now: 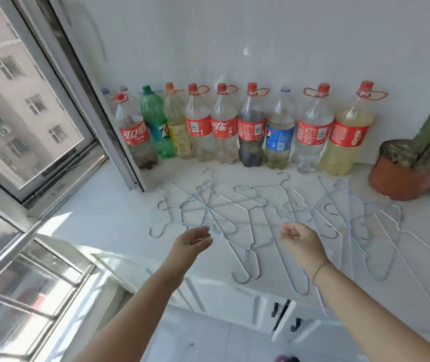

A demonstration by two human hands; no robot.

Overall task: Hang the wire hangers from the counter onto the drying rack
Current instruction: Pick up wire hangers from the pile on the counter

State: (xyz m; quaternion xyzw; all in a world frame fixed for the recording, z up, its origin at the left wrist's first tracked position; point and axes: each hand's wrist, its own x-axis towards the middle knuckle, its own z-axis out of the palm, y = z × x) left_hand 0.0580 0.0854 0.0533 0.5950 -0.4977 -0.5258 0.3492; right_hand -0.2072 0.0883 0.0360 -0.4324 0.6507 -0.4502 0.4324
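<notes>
While nothing has been lifted yet, both arms reach toward the hangers, which lie in a loose tangle on the counter, hooks pointing every way and several frames crossing one another. Left of the hangers stands an open window, and further left and nearer than the pile a metal rod runs slantwise; whether it belongs to the rack I cannot tell, and no rack shows plainly. At the near left edge of the hangers hovers the left hand, fingers relaxed and gripping nothing. Behind the hangers a row of bottles lines the wall. Over the near middle of the hangers is the right hand, fingers loosely curled; it too seems to hold nothing, though it hangs just above the wires. Right of the hangers sits a pot with a cactus. To my eye this is the very first step, the reach for a hanger. The next move calls for choosing a frame that lies on top, pinching it near its hook and drawing it free without dragging its neighbours off the edge.
</notes>
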